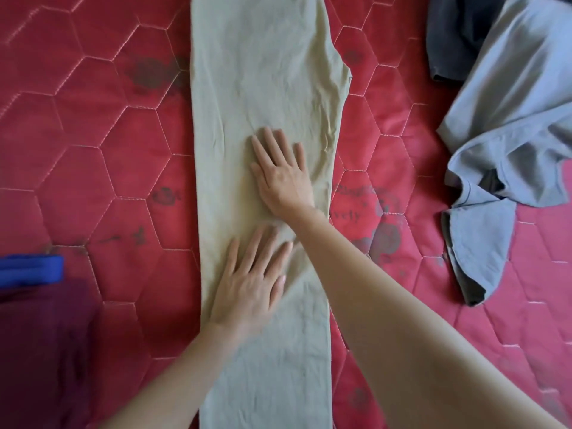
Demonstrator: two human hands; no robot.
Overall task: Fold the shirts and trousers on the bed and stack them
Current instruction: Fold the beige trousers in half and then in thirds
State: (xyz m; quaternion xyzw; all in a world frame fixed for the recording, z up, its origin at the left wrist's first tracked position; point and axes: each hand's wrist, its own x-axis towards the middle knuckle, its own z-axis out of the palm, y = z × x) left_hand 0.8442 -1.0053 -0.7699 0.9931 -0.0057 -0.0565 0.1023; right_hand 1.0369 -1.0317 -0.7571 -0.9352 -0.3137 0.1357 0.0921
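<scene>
Beige trousers [263,72] lie lengthwise down the middle of the red quilted bed [93,134], folded leg on leg into one long strip. My right hand [283,174] presses flat on the strip with fingers straight and spread. Just below it, my left hand [250,280] lies flat on the same cloth, fingers straight. A crumpled light blue-grey shirt [510,119] sits at the right, with a dark grey garment [455,38] partly under it at the top right.
At the lower left lie a blue folded garment [31,269] and a dark maroon cloth [43,351]. The mattress surface shows dark printed marks on both sides of the trousers.
</scene>
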